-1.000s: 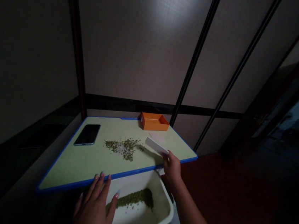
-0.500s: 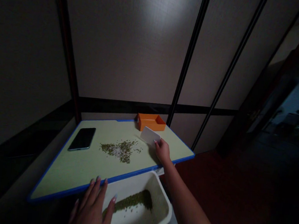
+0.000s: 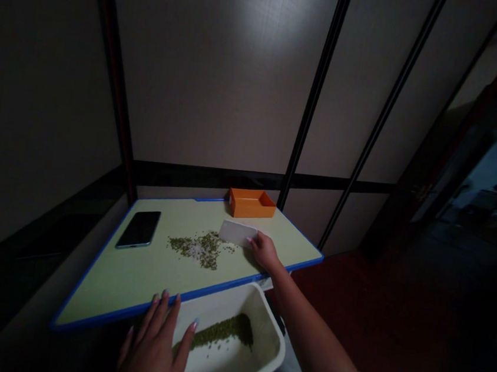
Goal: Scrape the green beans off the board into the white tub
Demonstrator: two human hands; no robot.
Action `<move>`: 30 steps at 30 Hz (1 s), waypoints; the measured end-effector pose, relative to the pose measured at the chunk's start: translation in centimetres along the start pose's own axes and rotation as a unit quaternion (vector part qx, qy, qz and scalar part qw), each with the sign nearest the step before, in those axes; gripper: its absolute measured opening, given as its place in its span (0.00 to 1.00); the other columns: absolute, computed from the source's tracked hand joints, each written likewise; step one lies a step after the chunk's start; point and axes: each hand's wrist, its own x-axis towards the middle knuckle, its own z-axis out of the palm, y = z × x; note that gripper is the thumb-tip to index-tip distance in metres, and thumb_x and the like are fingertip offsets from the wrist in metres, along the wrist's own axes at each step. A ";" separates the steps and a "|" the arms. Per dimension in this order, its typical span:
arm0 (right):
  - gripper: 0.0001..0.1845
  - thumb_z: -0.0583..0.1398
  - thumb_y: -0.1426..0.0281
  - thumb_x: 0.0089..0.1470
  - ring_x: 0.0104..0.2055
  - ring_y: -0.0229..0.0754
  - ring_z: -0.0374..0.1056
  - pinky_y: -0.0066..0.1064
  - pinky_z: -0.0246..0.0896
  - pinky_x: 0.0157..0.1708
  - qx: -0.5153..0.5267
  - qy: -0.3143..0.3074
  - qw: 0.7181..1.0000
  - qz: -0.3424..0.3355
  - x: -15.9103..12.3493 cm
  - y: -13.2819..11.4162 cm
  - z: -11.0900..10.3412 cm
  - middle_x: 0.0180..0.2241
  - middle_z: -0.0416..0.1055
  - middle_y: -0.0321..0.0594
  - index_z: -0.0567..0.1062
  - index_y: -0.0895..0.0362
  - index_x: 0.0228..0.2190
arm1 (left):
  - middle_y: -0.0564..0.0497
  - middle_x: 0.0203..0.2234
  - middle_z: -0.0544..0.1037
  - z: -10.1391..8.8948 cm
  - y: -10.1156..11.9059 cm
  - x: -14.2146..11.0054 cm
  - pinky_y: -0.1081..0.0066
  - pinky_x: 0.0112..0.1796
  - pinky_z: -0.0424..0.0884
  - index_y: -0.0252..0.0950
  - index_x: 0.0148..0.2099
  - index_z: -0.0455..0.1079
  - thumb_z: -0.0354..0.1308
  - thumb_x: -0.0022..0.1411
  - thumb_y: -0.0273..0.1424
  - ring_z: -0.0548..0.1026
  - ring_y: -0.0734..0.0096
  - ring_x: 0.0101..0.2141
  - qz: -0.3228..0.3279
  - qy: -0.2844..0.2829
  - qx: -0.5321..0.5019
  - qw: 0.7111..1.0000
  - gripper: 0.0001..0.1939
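Observation:
My right hand (image 3: pixel 264 251) is closed on one end of a flat white card (image 3: pixel 237 232), which stands on its long edge at a tilt on the tabletop. The far end of this card touches the right side of a scattered patch of small green grains (image 3: pixel 206 251), with whitish grains (image 3: pixel 197 253) in its middle. My left hand (image 3: pixel 158 342) lies with fingers spread over the left side of a white plastic tub (image 3: pixel 274 345), its thumb inside the rim. Along the tub's back wall, more green grains (image 3: pixel 224 329) are heaped.
The pale green table (image 3: pixel 132 280) has a raised blue edge. A dark-screened phone (image 3: pixel 139 229) lies on its left side. An orange open box (image 3: pixel 252 204) stands at the back, near a panelled wall (image 3: pixel 218 88). To the right are a dark red floor (image 3: pixel 364 305) and a doorway.
The card in my right hand first rose back toward the orange box, then came down and left to the edge of the grains. My left hand has stayed on the tub.

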 end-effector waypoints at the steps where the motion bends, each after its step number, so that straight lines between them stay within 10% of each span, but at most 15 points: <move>1: 0.10 0.59 0.73 0.57 0.40 0.45 0.76 0.32 0.69 0.41 0.006 -0.002 1.000 -0.003 -0.1 0.0 0.0 0.40 0.82 0.44 0.78 0.58 0.40 | 0.44 0.67 0.61 -0.1 0.0 0.0 0.48 0.61 0.62 0.35 0.65 0.65 0.37 0.67 0.41 0.58 0.56 0.68 -0.002 -0.005 0.002 1.000 0.31; 16: 0.12 0.57 0.63 0.56 0.34 0.44 0.73 0.32 0.68 0.37 0.121 0.057 0.991 0.018 -0.9 0.5 -0.6 0.32 0.80 0.42 0.77 0.58 0.33 | 0.44 0.68 0.60 -0.1 0.0 -0.1 0.48 0.61 0.62 0.35 0.65 0.64 0.37 0.67 0.42 0.57 0.56 0.68 -0.002 -0.011 0.000 1.000 0.32; 30: 0.15 0.51 0.65 0.61 0.28 0.43 0.70 0.30 0.64 0.30 -0.063 0.061 0.995 -0.057 -8.7 1.7 -4.4 0.27 0.75 0.42 0.76 0.56 0.33 | 0.43 0.67 0.62 0.5 0.0 -0.5 0.48 0.60 0.63 0.34 0.63 0.67 0.41 0.65 0.42 0.59 0.55 0.67 0.001 0.043 -0.044 0.998 0.31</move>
